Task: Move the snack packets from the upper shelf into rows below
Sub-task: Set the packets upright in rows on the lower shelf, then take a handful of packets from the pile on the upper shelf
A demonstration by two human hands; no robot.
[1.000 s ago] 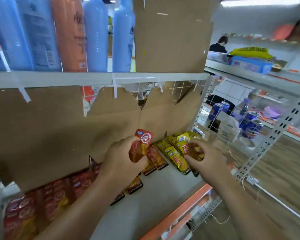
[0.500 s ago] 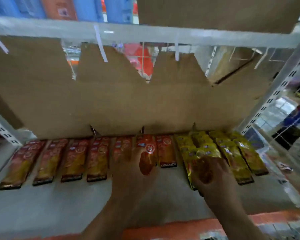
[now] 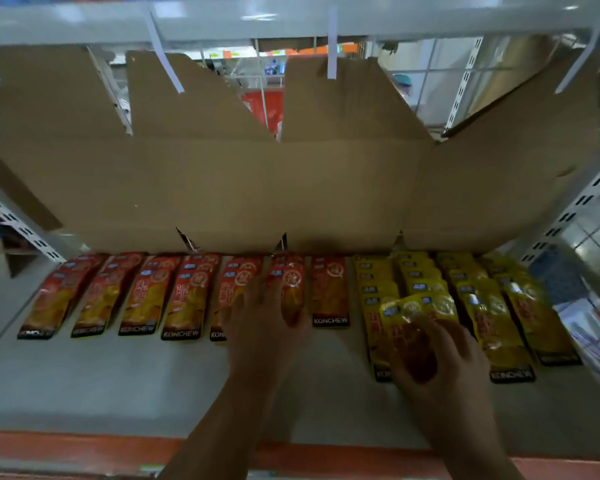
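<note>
Red snack packets (image 3: 141, 296) lie in several overlapping rows along the back left of the grey shelf (image 3: 118, 382). Yellow snack packets (image 3: 492, 317) lie in rows at the back right. My left hand (image 3: 267, 320) holds a red packet (image 3: 291, 292) over one of the red rows near the middle. My right hand (image 3: 437, 368) holds a yellow packet (image 3: 418, 311) over the leftmost yellow rows, its thumb across the packet's lower half.
A brown cardboard sheet (image 3: 291, 188) with cut flaps lines the shelf's back. A grey upper shelf edge (image 3: 291, 19) with white label strips runs overhead. Perforated uprights (image 3: 575, 209) stand at both sides. An orange strip (image 3: 66, 448) trims the front edge.
The view has swung down and closer to the lower shelf. Both hands have brought their packets down onto the rows, the left to the red, the right to the yellow.
</note>
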